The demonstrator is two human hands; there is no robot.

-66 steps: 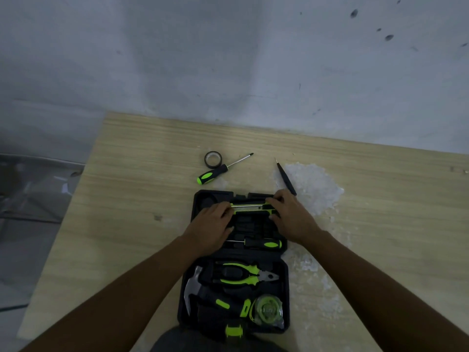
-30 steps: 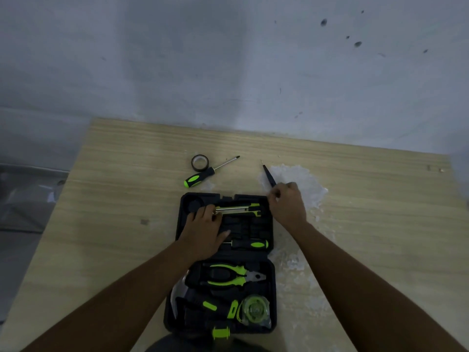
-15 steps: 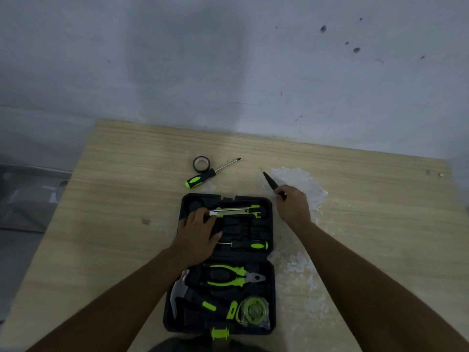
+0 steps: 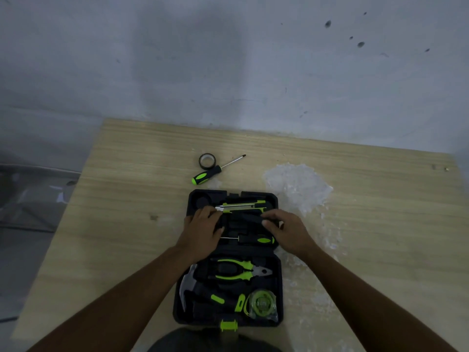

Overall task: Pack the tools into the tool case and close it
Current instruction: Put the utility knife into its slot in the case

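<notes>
The black tool case (image 4: 281, 288) lies open on the wooden table. My right hand (image 4: 289, 231) grips a thin black tool (image 4: 250, 217) and holds it level across the upper half, just below the green utility knife (image 4: 242, 205). My left hand (image 4: 203, 228) rests flat on the same half, fingertips at the knife's metal end. A small screwdriver (image 4: 255, 240) sits below both hands. In the lower half lie pliers (image 4: 236, 271), a hammer (image 4: 187, 285) and a tape measure (image 4: 261, 303). A green-handled screwdriver (image 4: 212, 172) and a black tape roll (image 4: 207, 160) lie on the table beyond the case.
A rough white patch (image 4: 297, 184) covers the table right of the case. The table's back edge meets a grey wall, and its left edge (image 4: 76, 189) drops off to the floor. A green latch (image 4: 229, 325) sits on the case's near rim.
My right hand picked the thin black tool up from the white patch and brought it left over the case's upper half. My left hand stayed on the case.
</notes>
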